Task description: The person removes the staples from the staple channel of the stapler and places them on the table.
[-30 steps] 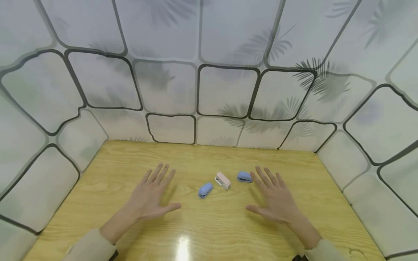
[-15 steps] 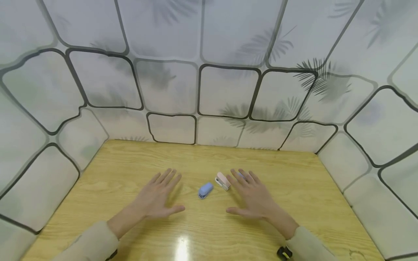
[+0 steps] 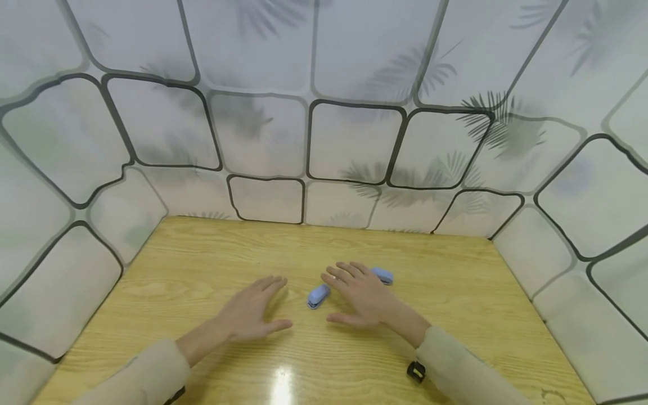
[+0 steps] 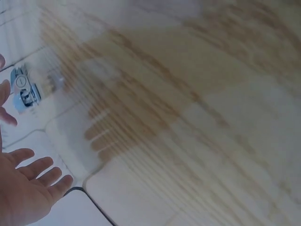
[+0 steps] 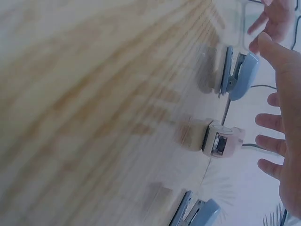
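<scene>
1. The wooden table [image 3: 202, 264] is the biggest thing in front of me, walled on three sides by pale panels [image 3: 349, 140] printed with dark lines and leaf shadows.

2. My left hand [image 3: 250, 312] lies flat on the table, fingers straight and together, thumb out to the side; it holds nothing. It sits just left of the nearer blue stapler, not touching it.

3. My right hand [image 3: 361, 295] is spread with relaxed, straight fingers and grips nothing. It hovers right over the pink stapler; the wrist view shows a gap between my fingertips [image 5: 268, 165] and it, so I am near but not touching.

4. I count three small staplers: two blue, one pink.

5. The nearer blue stapler [image 3: 318, 296] lies between my two hands, just left of my right hand. Its long axis runs diagonally, one end toward me and leftward, the other away and rightward.

6. The farther blue stapler [image 3: 383, 275] peeks out just beyond my right hand on the far side, its long axis roughly left to right across the table.

7. The pink stapler [image 5: 214, 139] is hidden under my right hand from the head view; the right wrist view shows it sitting between the two blue ones, all three in a loose row. I cannot tell which way it points.
</scene>
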The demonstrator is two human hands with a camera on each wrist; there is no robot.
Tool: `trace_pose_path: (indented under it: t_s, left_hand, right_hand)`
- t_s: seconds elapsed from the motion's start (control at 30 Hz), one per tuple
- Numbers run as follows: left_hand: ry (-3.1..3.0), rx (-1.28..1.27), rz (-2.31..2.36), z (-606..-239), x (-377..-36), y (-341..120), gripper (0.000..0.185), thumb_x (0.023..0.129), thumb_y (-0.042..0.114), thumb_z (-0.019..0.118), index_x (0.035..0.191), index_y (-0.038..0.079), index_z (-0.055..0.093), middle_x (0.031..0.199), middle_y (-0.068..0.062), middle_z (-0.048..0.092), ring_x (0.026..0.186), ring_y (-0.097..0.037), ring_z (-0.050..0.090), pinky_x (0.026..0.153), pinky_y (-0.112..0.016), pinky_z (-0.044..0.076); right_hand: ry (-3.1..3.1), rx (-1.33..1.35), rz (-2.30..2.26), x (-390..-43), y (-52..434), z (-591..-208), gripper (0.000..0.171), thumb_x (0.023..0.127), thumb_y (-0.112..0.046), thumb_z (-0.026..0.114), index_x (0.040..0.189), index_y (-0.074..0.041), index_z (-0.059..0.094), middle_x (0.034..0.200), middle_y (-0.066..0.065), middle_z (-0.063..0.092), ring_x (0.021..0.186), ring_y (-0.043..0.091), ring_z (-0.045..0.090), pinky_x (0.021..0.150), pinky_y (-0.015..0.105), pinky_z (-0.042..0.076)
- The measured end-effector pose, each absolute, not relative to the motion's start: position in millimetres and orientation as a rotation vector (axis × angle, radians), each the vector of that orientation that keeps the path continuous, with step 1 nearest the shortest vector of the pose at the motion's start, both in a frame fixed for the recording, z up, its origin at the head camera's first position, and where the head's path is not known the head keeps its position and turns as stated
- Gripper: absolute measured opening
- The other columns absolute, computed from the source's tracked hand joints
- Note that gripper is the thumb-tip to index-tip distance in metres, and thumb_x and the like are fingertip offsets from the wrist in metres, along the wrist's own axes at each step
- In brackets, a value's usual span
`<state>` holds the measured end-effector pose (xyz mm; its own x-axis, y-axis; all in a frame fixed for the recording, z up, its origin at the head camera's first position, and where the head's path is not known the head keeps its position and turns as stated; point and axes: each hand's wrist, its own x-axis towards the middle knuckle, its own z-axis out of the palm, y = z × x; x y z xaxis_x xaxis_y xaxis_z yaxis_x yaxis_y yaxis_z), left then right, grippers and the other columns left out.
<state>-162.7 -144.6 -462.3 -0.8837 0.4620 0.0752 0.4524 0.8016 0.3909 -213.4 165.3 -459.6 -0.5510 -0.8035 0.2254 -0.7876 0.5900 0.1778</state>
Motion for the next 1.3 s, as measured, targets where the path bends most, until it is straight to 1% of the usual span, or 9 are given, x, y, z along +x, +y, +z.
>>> trace_pose_path:
  t_s: [0.13,0.33,0.53,0.8,0.93,1.2,1.3]
  left_hand:
    - [2.922,0.694,0.714,-465,-163,-140,0.087,0.090,0.058,0.075,0.154,0.006,0.049,0.156,-0.022,0.054,0.144,-0.045,0.051,0.115,-0.067,0.044]
    - [2.913,0.654,0.758,-468,-162,-137,0.082,0.090,0.055,0.076,0.152,0.006,0.052,0.153,-0.019,0.057,0.143,-0.043,0.054,0.116,-0.064,0.045]
    - [2.910,0.642,0.778,-469,-161,-136,0.079,0.090,0.053,0.077,0.149,0.006,0.055,0.152,-0.019,0.059,0.141,-0.042,0.055,0.116,-0.063,0.045]
    - [2.912,0.626,0.818,-473,-162,-138,0.071,0.091,0.049,0.077,0.144,0.005,0.059,0.148,-0.017,0.062,0.140,-0.040,0.056,0.116,-0.062,0.045]
    - [2.935,0.633,0.830,-477,-165,-139,0.066,0.091,0.048,0.078,0.140,0.007,0.063,0.142,-0.014,0.066,0.136,-0.038,0.059,0.116,-0.059,0.046]
    - [2.988,0.663,0.867,-483,-168,-145,0.051,0.090,0.040,0.081,0.128,0.007,0.070,0.127,-0.010,0.072,0.124,-0.032,0.064,0.109,-0.054,0.052]
    - [3.003,0.670,0.881,-485,-168,-148,0.047,0.090,0.037,0.081,0.124,0.006,0.071,0.125,-0.010,0.072,0.121,-0.031,0.064,0.108,-0.055,0.052]
  right_hand:
    - [-2.531,1.371,-0.079,-219,157,-458,0.078,0.095,-0.066,0.065,0.151,-0.014,0.055,0.151,0.007,0.063,0.141,0.032,0.057,0.117,0.050,0.047]
    - [-2.580,1.424,-0.140,-227,149,-460,0.069,0.100,-0.064,0.059,0.151,-0.017,0.056,0.151,0.003,0.063,0.142,0.027,0.056,0.119,0.046,0.045]
    - [-2.528,1.440,-0.158,-235,145,-463,0.060,0.099,-0.058,0.064,0.145,-0.019,0.063,0.143,-0.001,0.069,0.136,0.023,0.061,0.116,0.042,0.048]
    - [-2.409,1.477,-0.151,-239,142,-469,0.041,0.100,-0.047,0.067,0.134,-0.023,0.071,0.127,-0.007,0.077,0.126,0.019,0.067,0.113,0.037,0.050]
    - [-2.376,1.488,-0.145,-240,136,-471,0.040,0.099,-0.047,0.068,0.132,-0.025,0.072,0.123,-0.009,0.078,0.122,0.017,0.068,0.112,0.036,0.051]
    - [-2.436,1.511,-0.157,-238,117,-470,0.040,0.102,-0.046,0.064,0.135,-0.025,0.070,0.126,-0.008,0.077,0.124,0.016,0.068,0.113,0.035,0.050]
    - [-2.445,1.519,-0.185,-238,109,-469,0.041,0.102,-0.048,0.062,0.136,-0.026,0.069,0.128,-0.010,0.076,0.124,0.015,0.068,0.114,0.034,0.050]
